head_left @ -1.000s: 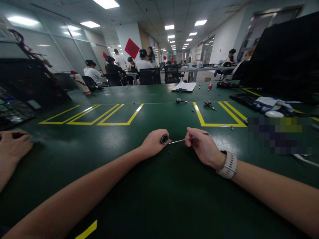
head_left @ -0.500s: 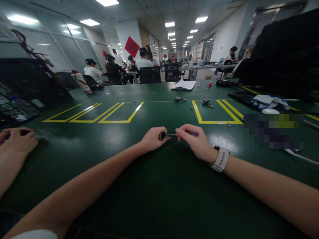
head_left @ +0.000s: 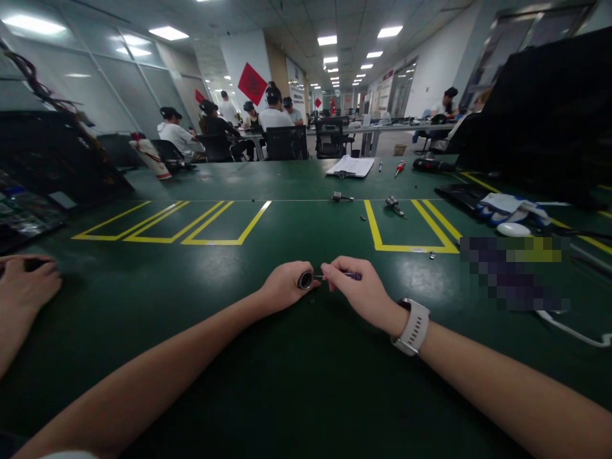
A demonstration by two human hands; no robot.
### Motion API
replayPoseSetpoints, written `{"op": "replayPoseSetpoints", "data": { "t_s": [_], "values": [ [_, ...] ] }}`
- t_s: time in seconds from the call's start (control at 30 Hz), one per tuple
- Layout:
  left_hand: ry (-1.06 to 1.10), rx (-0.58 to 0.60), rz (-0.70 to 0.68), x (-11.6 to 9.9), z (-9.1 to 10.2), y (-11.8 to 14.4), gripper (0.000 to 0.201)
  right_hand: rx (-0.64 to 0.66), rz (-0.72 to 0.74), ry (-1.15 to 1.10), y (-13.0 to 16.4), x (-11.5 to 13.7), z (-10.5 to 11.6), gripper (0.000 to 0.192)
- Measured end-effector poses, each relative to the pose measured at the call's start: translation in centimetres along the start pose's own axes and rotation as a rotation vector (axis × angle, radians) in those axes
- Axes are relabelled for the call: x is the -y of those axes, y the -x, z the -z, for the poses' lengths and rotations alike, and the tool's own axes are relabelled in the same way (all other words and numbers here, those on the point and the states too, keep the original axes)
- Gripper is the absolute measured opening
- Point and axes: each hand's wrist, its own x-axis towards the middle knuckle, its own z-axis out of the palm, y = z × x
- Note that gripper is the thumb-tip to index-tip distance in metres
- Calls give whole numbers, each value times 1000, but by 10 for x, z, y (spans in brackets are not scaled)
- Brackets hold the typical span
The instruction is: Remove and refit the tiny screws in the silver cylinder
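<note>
Now: left hand (head_left: 285, 288) closed around a dark, hollow cylindrical part (head_left: 305, 280), its round open end facing the camera at the thumb side. Right hand (head_left: 357, 288) pinches a slim tool (head_left: 354, 276), purple handle running back under the palm, thin metal shaft pointing at the part.

Change over the last second: right hand has come in toward the left. A long stretch of shaft showed at first, then a shorter one; at present only a stub is visible between the two hands, and the right fingertips sit just beside the left hand. Reading (judgement): the tool has gone from lining up to working at the side of the part. Tip hidden near the left fingers; cannot tell whether it is seated in anything. If so, a steady left grip matters most.

Position of part: held above the near middle of the green desk (head_left: 306, 376), not set down. A tiny ring-like piece (head_left: 312, 301) lies loose on the desk just below the left hand, unmoved; easy to knock, I judge.

Farther off: two metal fittings (head_left: 342, 196) (head_left: 394, 206) near the right-hand yellow tape outline (head_left: 415, 248), one of them within it, and a small metal piece (head_left: 431, 255) just outside its near edge.
</note>
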Motion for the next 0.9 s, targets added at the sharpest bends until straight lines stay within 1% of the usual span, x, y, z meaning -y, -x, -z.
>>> {"op": "replayPoseSetpoints", "data": {
  "t_s": [0.07,0.17,0.33,0.43,0.53,0.63,0.7,0.8,0.9],
  "values": [
    [13,8,-2,1,1,-2,18,-25,-53,-56,-4,-4,1,32],
    [24,17,7,3,2,-5,19,-50,-104,-129,-7,-10,0,30],
    [11,43,26,2,4,-4,20,-9,-97,-210,-6,-13,-3,18],
    [-6,68,24,1,4,-4,21,-1,-81,-189,-5,-16,1,16],
    [-25,88,16,2,5,-4,22,3,-60,-113,-3,-16,4,15],
    [-64,85,-4,3,5,-4,20,7,-9,-51,-3,-9,4,8],
    [-85,85,-19,3,5,-4,19,15,2,-33,-3,-4,3,7],
    [-91,93,-35,2,5,-4,20,-3,-36,-39,-4,-3,2,9],
    [-107,87,-40,2,3,-4,22,-28,-106,-85,-6,-9,2,16]
  ]
}}
